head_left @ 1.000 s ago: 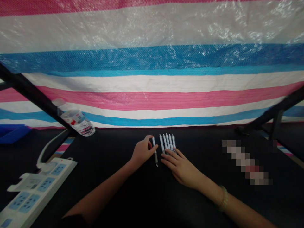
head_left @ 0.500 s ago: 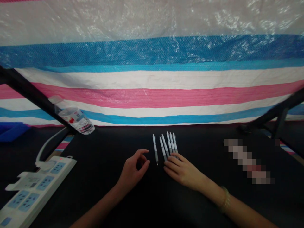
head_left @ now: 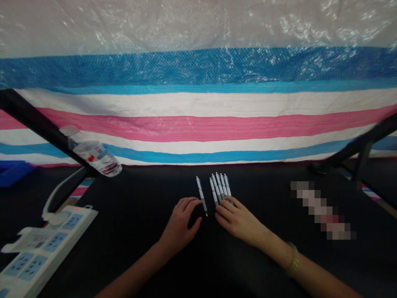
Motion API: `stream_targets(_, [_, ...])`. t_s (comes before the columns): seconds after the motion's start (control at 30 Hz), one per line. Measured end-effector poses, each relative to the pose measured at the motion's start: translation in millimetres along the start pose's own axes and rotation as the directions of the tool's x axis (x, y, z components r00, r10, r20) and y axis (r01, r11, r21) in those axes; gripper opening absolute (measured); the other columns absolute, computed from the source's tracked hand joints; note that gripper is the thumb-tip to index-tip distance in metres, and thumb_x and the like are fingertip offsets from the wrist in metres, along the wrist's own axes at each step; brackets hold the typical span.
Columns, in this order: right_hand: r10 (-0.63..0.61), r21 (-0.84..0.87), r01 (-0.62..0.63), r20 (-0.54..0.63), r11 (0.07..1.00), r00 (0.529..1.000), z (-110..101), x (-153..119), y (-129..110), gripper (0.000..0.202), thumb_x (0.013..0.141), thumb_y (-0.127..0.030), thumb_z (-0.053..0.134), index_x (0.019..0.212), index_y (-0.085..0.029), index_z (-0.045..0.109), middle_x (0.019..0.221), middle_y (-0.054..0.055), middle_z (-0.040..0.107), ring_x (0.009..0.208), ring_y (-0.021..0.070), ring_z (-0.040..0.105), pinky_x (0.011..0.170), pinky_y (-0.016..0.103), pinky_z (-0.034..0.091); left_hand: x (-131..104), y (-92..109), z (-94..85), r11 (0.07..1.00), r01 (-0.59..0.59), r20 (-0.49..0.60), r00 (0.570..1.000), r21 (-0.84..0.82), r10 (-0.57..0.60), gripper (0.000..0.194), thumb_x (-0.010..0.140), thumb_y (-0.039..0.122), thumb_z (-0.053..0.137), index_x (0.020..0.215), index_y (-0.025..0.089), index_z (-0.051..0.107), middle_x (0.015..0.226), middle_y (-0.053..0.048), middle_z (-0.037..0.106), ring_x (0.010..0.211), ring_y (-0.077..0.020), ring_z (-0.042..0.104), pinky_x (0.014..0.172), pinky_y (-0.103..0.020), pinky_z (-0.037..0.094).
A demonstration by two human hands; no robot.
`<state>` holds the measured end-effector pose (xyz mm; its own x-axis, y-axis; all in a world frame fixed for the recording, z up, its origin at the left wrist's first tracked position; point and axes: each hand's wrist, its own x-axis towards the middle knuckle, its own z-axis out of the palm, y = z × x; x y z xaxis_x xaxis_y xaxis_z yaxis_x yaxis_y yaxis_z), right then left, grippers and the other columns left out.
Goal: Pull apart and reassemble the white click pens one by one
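My left hand [head_left: 180, 222] is open, thumb and index finger apart. Its index fingertip is at the grey grip of a lone white pen [head_left: 200, 189], seemingly touching it. This pen lies slightly slanted on the black tabletop, its tip toward me. Just right of it, several matching white pens [head_left: 219, 184] lie side by side in a close row. Over their lower ends rests my right hand [head_left: 237, 219], fingers stretched out and slightly spread. Those fingers hide the tips of the grouped pens.
A white power strip [head_left: 51, 244] with a plugged-in cord lies at the left. Behind it a clear plastic bottle [head_left: 102, 159] leans by a black frame bar [head_left: 40, 124]. A blue tray [head_left: 14, 171] is at far left. A blurred-out item [head_left: 322, 209] lies at right. A striped sheet [head_left: 198, 128] hangs behind.
My left hand has moved right to the lone pen, which now slants a little more. The grouped pens have drawn closer together under my right hand, which stays nearly in place.
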<state>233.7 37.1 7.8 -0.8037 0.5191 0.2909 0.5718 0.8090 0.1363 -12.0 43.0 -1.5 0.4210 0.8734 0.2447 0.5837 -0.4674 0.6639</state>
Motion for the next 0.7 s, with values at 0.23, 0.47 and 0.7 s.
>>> stream_targets(0.23, [0.056,0.082,-0.049,-0.087,0.995,0.995,0,-2,2,0.025,0.103,-0.007,0.048,0.105,-0.017,0.070,0.097,0.011,0.074,0.091,0.0263,0.065,0.096,0.049,0.051,1,-3,3.7,0.969,-0.104,0.133,0.988,0.225,0.075,0.050,0.088,0.015,0.066,0.137,0.027,0.060,0.143,-0.013,0.060,0.137,-0.0361,0.050,0.111,-0.060,0.044])
stream_targets(0.47, [0.348,0.373,-0.220,-0.319,0.901,0.882,-12,-10,0,0.014,0.099,-0.017,0.053,0.105,-0.021,0.066,0.085,0.007,0.073,0.078,0.0220,0.069,0.073,0.036,0.057,20,-5,3.0,0.953,-0.179,0.164,0.976,0.245,0.141,0.037,0.092,0.017,0.063,0.128,0.025,0.066,0.136,-0.013,0.064,0.133,-0.0337,0.054,0.110,-0.057,0.044])
stream_targets(0.7, [0.794,0.692,-0.454,-0.296,0.562,0.531,-32,-26,-11,0.007,0.095,-0.019,0.059,0.095,-0.025,0.054,0.072,0.000,0.068,0.060,0.0176,0.067,0.056,0.027,0.053,19,-5,2.7,0.967,-0.155,0.159,0.979,0.200,0.124,0.042,0.089,0.015,0.065,0.130,0.026,0.065,0.135,-0.012,0.065,0.131,-0.0342,0.055,0.109,-0.057,0.045])
